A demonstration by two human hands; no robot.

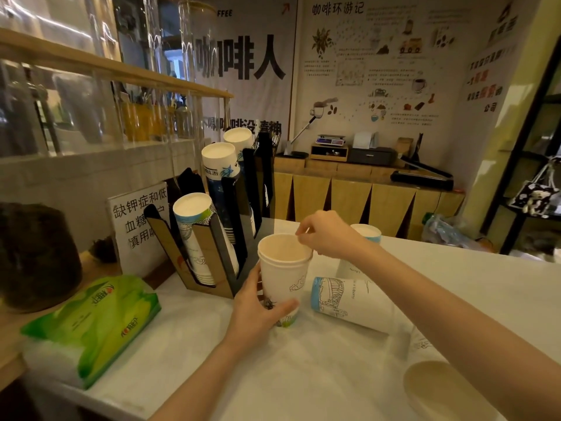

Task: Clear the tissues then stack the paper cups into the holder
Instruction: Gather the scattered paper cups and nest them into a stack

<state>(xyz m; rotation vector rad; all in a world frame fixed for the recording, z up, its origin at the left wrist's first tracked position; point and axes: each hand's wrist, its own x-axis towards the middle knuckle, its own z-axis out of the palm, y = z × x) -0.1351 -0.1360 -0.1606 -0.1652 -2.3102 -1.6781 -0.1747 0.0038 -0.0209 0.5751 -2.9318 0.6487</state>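
My left hand grips the lower body of an upright white paper cup, which has a second cup nested in it. My right hand hovers over the cup's rim, its fingertips pinched at the inner cup's edge. A black and brown cup holder stands just left of it, with three stacks of upturned cups in its slots. Another cup lies on its side to the right. One cup stands upside down behind my right wrist. A cup sits at the lower right under my forearm.
A green tissue pack lies at the left edge of the white counter. A printed sign leans behind the holder, and a dark jar stands at far left. Wooden cabinets with a scale and a till stand at the back.
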